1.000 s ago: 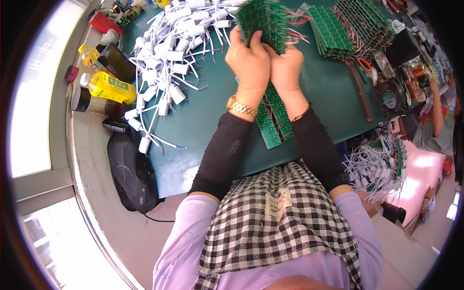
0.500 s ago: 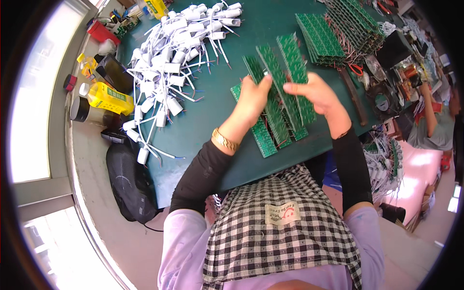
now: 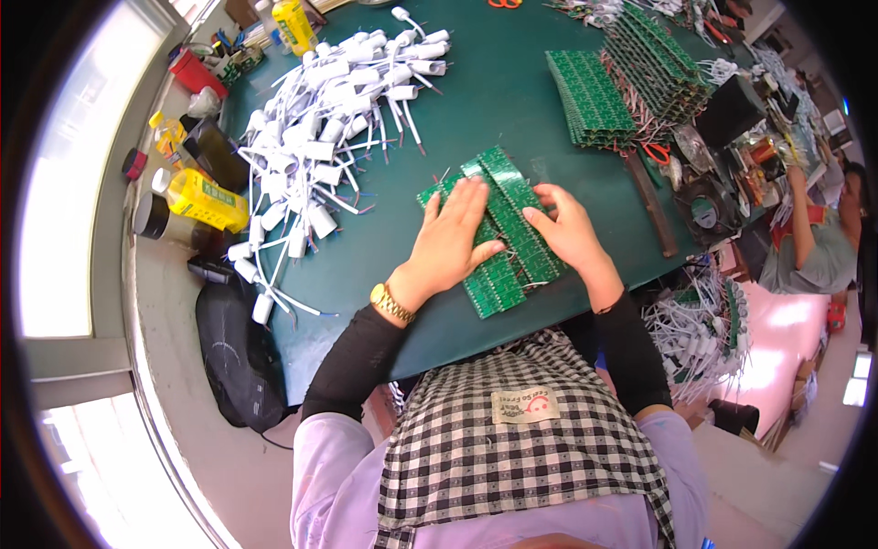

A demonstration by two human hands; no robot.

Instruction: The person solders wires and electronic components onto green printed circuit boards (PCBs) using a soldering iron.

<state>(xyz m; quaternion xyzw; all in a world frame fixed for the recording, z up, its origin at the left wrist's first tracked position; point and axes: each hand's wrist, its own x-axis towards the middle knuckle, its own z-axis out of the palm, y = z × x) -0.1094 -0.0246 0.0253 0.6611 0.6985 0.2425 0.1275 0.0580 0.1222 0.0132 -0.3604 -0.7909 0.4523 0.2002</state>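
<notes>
Several long green circuit boards [image 3: 525,240] lie side by side and partly overlapping on the dark green table in front of me. My left hand [image 3: 446,240] rests flat across the left-hand boards, its fingers stretched out and the thumb apart. At the boards' right edge is my right hand [image 3: 572,231], with the thumb beside the edge and the fingers loosely bent; nothing is visibly gripped in it. Thin wires show between the boards near their lower ends. Part of the left boards is hidden under my left palm.
A heap of white lamp holders with wires [image 3: 320,137] spreads over the table's left side. Stacked green boards [image 3: 590,96] stand at the far right, near orange-handled scissors [image 3: 655,153] and a dark bar [image 3: 651,206]. Yellow bottles [image 3: 206,199] line the left edge. Another person [image 3: 809,242] sits at right.
The boards, held up on edge and fanned between both hands before, now lie flat on the table. My left hand has flattened onto them; my right hand has loosened and moved lower.
</notes>
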